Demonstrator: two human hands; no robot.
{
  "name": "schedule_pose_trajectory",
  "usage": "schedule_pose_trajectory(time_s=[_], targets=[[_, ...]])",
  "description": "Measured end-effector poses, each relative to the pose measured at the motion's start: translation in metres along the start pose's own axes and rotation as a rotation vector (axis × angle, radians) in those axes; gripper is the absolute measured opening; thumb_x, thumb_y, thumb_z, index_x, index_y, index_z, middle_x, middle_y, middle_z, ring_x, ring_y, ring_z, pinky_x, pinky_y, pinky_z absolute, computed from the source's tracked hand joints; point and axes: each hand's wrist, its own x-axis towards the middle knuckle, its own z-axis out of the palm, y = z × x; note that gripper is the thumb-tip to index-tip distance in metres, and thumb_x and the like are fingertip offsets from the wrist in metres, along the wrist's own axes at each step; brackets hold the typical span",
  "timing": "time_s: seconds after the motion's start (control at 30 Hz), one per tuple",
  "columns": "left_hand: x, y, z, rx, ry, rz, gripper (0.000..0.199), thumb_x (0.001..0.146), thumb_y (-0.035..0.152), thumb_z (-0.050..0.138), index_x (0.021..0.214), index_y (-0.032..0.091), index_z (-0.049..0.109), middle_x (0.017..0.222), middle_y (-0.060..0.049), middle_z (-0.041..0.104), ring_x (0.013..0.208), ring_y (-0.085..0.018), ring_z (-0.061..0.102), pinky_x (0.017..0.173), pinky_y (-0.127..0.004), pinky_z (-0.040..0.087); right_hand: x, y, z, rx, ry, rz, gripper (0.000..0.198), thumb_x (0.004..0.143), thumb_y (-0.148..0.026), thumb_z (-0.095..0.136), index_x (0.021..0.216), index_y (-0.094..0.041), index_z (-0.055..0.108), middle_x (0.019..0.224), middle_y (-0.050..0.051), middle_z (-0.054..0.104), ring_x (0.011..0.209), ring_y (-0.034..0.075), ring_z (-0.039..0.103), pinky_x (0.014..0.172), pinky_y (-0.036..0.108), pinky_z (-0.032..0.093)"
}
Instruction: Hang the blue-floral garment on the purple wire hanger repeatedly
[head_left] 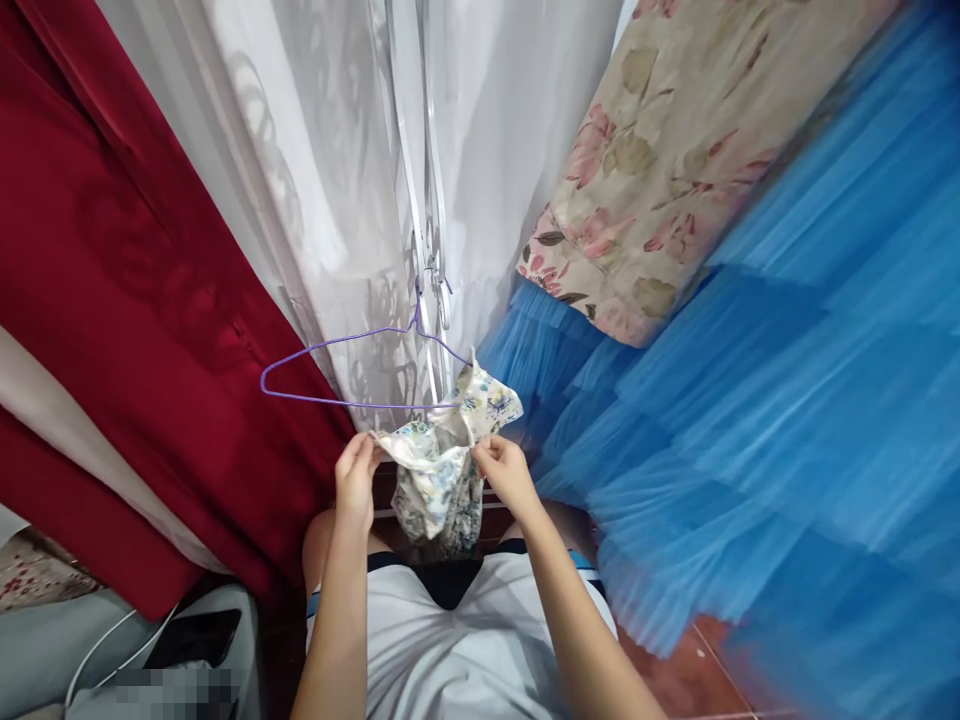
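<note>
A small white garment with a blue and green floral print [435, 485] hangs in front of me, partly on a purple wire hanger [330, 342]. One shoulder of the garment covers the hanger's right end; the left end is bare. My left hand [356, 480] pinches the garment's left edge, below the hanger's lower bar. On the other side, my right hand [506, 470] pinches the fabric near the neck opening. The hanger's hook is up by the white ribbons [436, 200], and I cannot tell exactly what it hangs from.
White sheer curtains [315, 150] hang behind, with red curtains [150, 230] at left. Floral cloth [637, 170] and a ruffled blue tulle skirt [750, 400] hang at right. A black phone [196, 638] and white cable lie on a grey cushioned surface at lower left. Reddish tiles [675, 665] cover the floor.
</note>
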Motion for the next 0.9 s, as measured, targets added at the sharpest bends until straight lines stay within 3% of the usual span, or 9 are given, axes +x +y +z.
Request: schedule_pose_trajectory(time_s=[0.1,0.23,0.3,0.37,0.43,0.53,0.63,0.8,0.9], targets=[[-0.020,-0.002,0.029,0.180,-0.203,0.126,0.029,0.082,0.044,0.067,0.094,0.017,0.068,0.095,-0.006,0.069,0.092,-0.019,0.064,0.085,-0.029,0.048,-0.006,0.002,-0.021,-0.126,-0.057,-0.091,0.008,0.075,-0.023,0.058,0.076,-0.017,0.063,0.068,0.002,0.063,0.064,0.017,0.056,0.062,0.027,0.042],[-0.047,0.001,0.060,0.456,-0.334,0.264,0.022,0.091,0.038,0.058,0.096,0.019,0.068,0.095,-0.006,0.067,0.094,-0.020,0.062,0.087,-0.030,0.047,-0.019,-0.026,-0.018,-0.031,-0.356,-0.290,0.026,0.075,-0.022,0.065,0.100,-0.019,0.067,0.099,0.003,0.067,0.093,0.021,0.058,0.083,0.031,0.044],[-0.057,0.006,0.069,0.532,-0.402,0.340,0.020,0.093,0.035,0.055,0.095,0.019,0.068,0.097,-0.007,0.063,0.097,-0.020,0.060,0.090,-0.031,0.046,-0.025,-0.039,-0.009,0.065,-0.462,-0.278,0.020,0.079,-0.027,0.065,0.097,-0.017,0.067,0.093,0.002,0.066,0.089,0.020,0.057,0.082,0.031,0.045],[-0.061,0.012,0.071,0.574,-0.473,0.388,0.019,0.093,0.034,0.055,0.096,0.020,0.068,0.103,-0.007,0.059,0.104,-0.021,0.057,0.096,-0.032,0.043,-0.031,-0.046,-0.001,0.153,-0.478,-0.207,0.020,0.083,-0.035,0.064,0.089,-0.015,0.065,0.083,0.001,0.064,0.080,0.018,0.056,0.075,0.029,0.046],[-0.063,0.016,0.069,0.564,-0.565,0.339,0.023,0.094,0.037,0.054,0.104,0.021,0.066,0.111,-0.008,0.057,0.112,-0.022,0.055,0.102,-0.034,0.039,-0.036,-0.047,0.000,0.249,-0.514,-0.124,0.027,0.085,-0.041,0.063,0.084,-0.015,0.063,0.075,0.001,0.061,0.071,0.016,0.053,0.068,0.028,0.045],[-0.064,0.013,0.057,0.474,-0.775,0.096,0.036,0.098,0.043,0.042,0.123,0.023,0.057,0.118,-0.009,0.060,0.115,-0.022,0.055,0.103,-0.037,0.040,-0.042,-0.051,-0.016,0.410,-0.592,-0.013,0.032,0.083,-0.046,0.067,0.083,-0.015,0.062,0.071,0.000,0.059,0.062,0.014,0.052,0.060,0.026,0.043],[-0.068,0.003,0.044,0.528,-0.952,-0.067,0.037,0.094,0.047,0.049,0.116,0.020,0.064,0.108,-0.008,0.066,0.107,-0.024,0.059,0.096,-0.035,0.045,-0.043,-0.062,-0.053,0.463,-0.575,0.059,0.030,0.080,-0.045,0.070,0.083,-0.016,0.065,0.072,0.003,0.063,0.062,0.017,0.057,0.059,0.028,0.045],[-0.061,0.005,0.027,0.783,-0.850,0.105,0.027,0.085,0.043,0.062,0.091,0.019,0.072,0.091,-0.007,0.069,0.090,-0.024,0.061,0.085,-0.032,0.047,-0.007,-0.080,-0.131,0.237,-0.393,-0.037,0.024,0.071,-0.039,0.078,0.080,-0.018,0.074,0.074,0.006,0.070,0.064,0.022,0.062,0.058,0.030,0.046],[-0.050,0.020,0.024,0.855,-0.734,0.286,0.020,0.083,0.038,0.065,0.077,0.020,0.070,0.077,-0.005,0.065,0.078,-0.021,0.058,0.075,-0.029,0.046,0.039,-0.086,-0.153,0.210,-0.282,-0.102,0.024,0.068,-0.039,0.079,0.077,-0.018,0.073,0.073,0.006,0.070,0.063,0.022,0.062,0.058,0.030,0.046]])
